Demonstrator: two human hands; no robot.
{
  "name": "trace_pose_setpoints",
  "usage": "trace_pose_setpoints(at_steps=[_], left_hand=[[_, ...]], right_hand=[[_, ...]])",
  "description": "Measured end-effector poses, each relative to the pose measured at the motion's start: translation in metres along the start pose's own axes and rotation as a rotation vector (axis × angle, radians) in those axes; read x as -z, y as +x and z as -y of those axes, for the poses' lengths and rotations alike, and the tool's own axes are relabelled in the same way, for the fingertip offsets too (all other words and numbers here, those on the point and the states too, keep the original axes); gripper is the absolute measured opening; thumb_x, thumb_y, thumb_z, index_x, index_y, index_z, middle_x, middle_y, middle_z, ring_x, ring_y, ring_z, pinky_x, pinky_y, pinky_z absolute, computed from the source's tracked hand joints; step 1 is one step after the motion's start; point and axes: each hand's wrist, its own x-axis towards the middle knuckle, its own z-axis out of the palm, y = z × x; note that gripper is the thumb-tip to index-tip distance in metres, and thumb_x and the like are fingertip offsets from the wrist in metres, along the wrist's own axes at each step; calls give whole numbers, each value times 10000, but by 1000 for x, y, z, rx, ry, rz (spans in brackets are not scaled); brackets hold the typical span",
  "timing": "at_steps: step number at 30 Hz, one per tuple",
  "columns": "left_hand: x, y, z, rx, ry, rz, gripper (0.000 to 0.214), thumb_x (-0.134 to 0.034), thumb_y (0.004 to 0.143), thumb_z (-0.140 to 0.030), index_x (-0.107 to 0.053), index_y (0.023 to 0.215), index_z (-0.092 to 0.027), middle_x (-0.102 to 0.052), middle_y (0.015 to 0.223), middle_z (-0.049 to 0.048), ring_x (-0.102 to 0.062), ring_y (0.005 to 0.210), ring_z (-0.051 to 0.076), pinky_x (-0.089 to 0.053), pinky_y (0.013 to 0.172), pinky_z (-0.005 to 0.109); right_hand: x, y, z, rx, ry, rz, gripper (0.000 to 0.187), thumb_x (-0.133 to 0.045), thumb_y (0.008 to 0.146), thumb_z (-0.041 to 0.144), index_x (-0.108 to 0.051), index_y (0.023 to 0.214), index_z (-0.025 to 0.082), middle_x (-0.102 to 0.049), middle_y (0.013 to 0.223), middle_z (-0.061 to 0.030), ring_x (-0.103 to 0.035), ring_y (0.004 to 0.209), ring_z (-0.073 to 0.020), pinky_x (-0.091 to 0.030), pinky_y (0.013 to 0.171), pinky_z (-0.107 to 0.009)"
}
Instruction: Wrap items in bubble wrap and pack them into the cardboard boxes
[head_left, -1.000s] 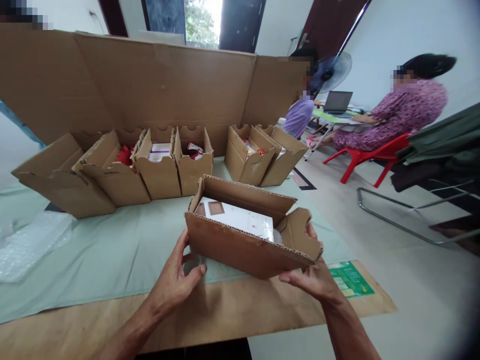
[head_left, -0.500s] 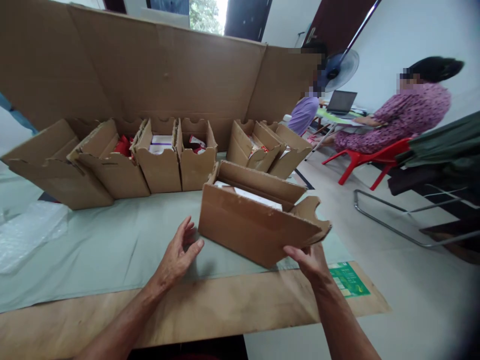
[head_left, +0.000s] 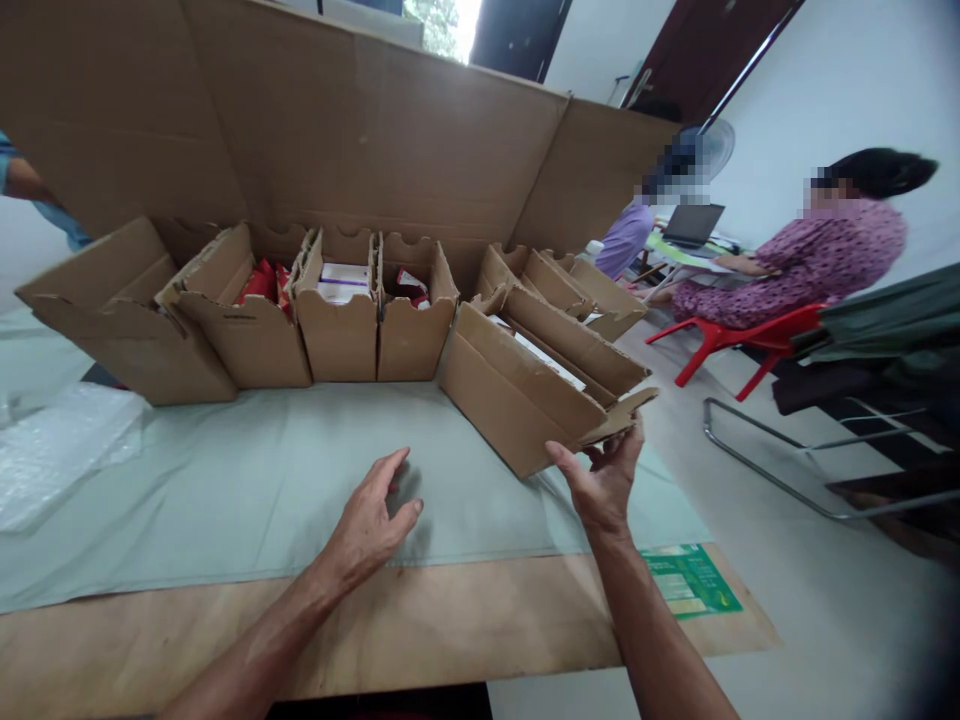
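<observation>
My right hand (head_left: 600,480) grips the near end of a cardboard box (head_left: 517,400), thumb on its side and fingers around its end. White, flat contents (head_left: 547,360) show inside this box, which stands at an angle with its far end by the row of other boxes. My left hand (head_left: 375,515) hovers over the green cloth (head_left: 300,470), fingers stretched apart and holding nothing. To the left of the gripped box, an open box (head_left: 412,340) contains a dark red packet (head_left: 412,288).
Along the tall cardboard panel (head_left: 360,130) stand several open boxes, one with red packets (head_left: 260,284), another with white-and-purple cartons (head_left: 343,280). Clear plastic wrap (head_left: 71,455) lies at left. Two people sit by a laptop (head_left: 691,226) at right; a third person's arm (head_left: 26,180) shows at far left.
The gripped box has moved back toward the row and turned, its far end now beside the other boxes. My left hand stays apart from it, still with nothing in it.
</observation>
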Motion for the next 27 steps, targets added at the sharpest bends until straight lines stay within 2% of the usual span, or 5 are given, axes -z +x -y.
trace_pose_setpoints(at_steps=[11,16,19,23,27], left_hand=[[-2,0,1,-61,72,0,575,-562,838,-326,-567,1387,-156,-622,1388,170,-645,1213,296,-557,1016,504],[-1,-2,-1,-72,74,18,587,-554,839,-311,-561,1398,-131,-591,1439,189,-625,1252,317,-547,1039,527],[0,-3,-2,-72,62,35,591,-569,830,-294,-568,1395,-119,-594,1433,199,-608,1282,325,-541,1052,534],[-1,-2,-1,-81,49,41,577,-601,808,-264,-598,1374,-152,-615,1417,177,-592,1311,319,-508,1097,543],[-3,-2,3,-77,56,32,543,-599,813,-261,-631,1344,-151,-597,1447,187,-569,1350,329,-493,1113,556]], right_hand=[[-50,-16,35,-144,12,-78,1271,-880,628,582,-168,1620,228,-495,1455,-179,-523,1344,-334,-622,904,-449],[-71,-17,44,-172,3,-30,1284,-828,672,647,-107,1652,235,-262,1648,-205,-423,1444,-360,-608,972,-477],[-71,-31,45,-150,-29,9,1084,-775,749,630,-268,1617,226,-243,1667,-197,-391,1477,-373,-589,1004,-500],[-64,-50,44,108,-246,128,534,-662,903,462,-587,1385,246,-533,1468,-158,-519,1374,-331,-515,1082,-572],[-75,-36,37,244,-395,248,534,-610,905,362,-576,1417,215,-584,1432,-178,-528,1371,-340,-440,1151,-603]])
